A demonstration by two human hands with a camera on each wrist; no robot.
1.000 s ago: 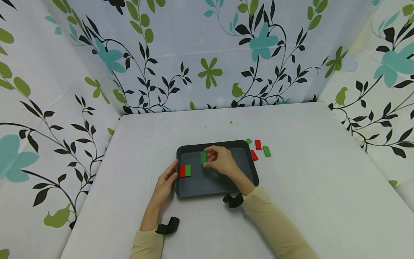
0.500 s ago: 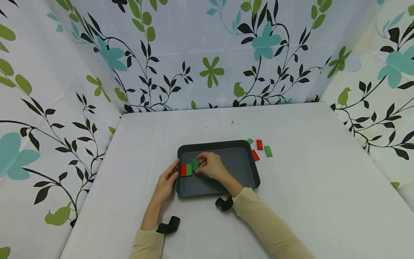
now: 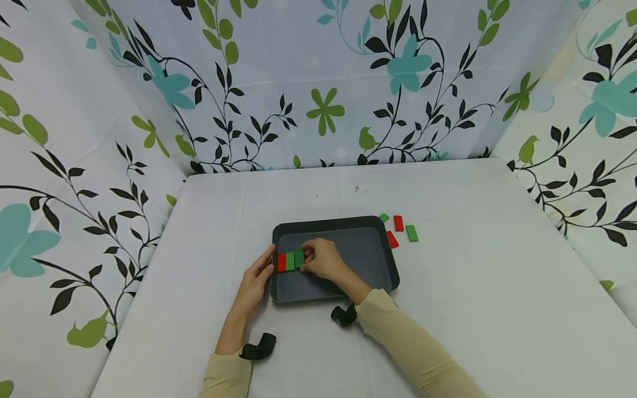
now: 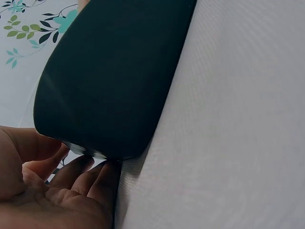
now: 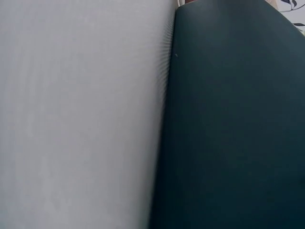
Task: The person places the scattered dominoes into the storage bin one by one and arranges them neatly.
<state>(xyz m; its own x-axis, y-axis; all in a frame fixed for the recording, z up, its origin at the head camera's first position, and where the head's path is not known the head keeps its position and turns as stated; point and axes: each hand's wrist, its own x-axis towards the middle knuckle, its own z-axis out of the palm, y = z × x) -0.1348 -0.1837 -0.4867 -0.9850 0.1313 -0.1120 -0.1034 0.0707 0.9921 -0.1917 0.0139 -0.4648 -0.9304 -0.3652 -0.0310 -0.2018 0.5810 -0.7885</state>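
Note:
In the head view, a dark grey baking tray (image 3: 343, 265) lies on the table. My left hand (image 3: 254, 284) holds the tray's left edge. The left wrist view has the left thumb at the rim and the fingers (image 4: 83, 176) against the end wall. My right hand (image 3: 323, 260) pinches a green tile (image 3: 299, 258) inside the tray, between thumb and fingers. Left of it, a red tile (image 3: 281, 262) and another green tile (image 3: 290, 261) lie side by side, and the pinched tile is right beside this pair. The right wrist view shows only the tray's outer wall (image 5: 233, 119) and tablecloth.
Beyond the tray's right end lie loose tiles: a red tile (image 3: 398, 223), a second red tile (image 3: 392, 239), a green tile (image 3: 411, 232) and a partly hidden green tile (image 3: 384, 217). A white cloth (image 3: 463, 287) covers the table. A patterned curtain (image 3: 278, 83) hangs behind.
My right hand has carried the green tile leftward and nearer to me across the tray, up to the red and green pair. The left hand has stayed at the tray's edge.

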